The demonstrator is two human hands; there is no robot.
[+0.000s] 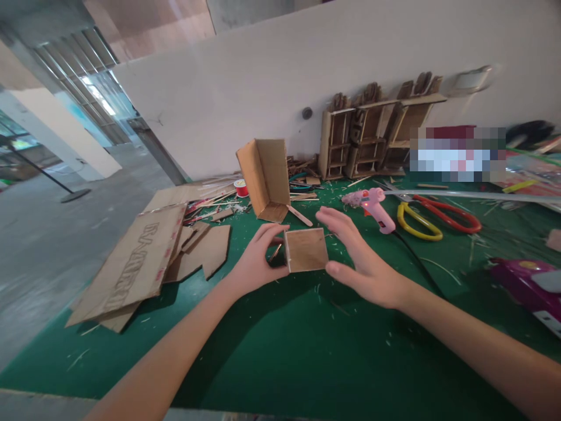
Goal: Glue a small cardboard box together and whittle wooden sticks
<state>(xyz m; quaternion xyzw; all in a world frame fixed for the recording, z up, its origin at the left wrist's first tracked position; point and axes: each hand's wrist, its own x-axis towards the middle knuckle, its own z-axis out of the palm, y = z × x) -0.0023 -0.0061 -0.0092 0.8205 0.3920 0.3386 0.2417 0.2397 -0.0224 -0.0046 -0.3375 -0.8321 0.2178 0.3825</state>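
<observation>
A small square cardboard piece (305,249) stands just above the green mat (280,345) between both hands. My left hand (259,258) grips its left edge, thumb over the top corner and fingers curled behind it. Flat and with its fingers stretched out, my right hand (359,260) presses against the right side of the piece. A thin wooden stick shows in the gap by my left fingers.
An open cardboard box (265,177) stands behind the hands. Flat cardboard sheets (144,257) lie at the left. A pink glue gun (372,206) and red-and-yellow scissors (433,219) lie at the right. Cardboard shelf models (372,137) lean on the wall.
</observation>
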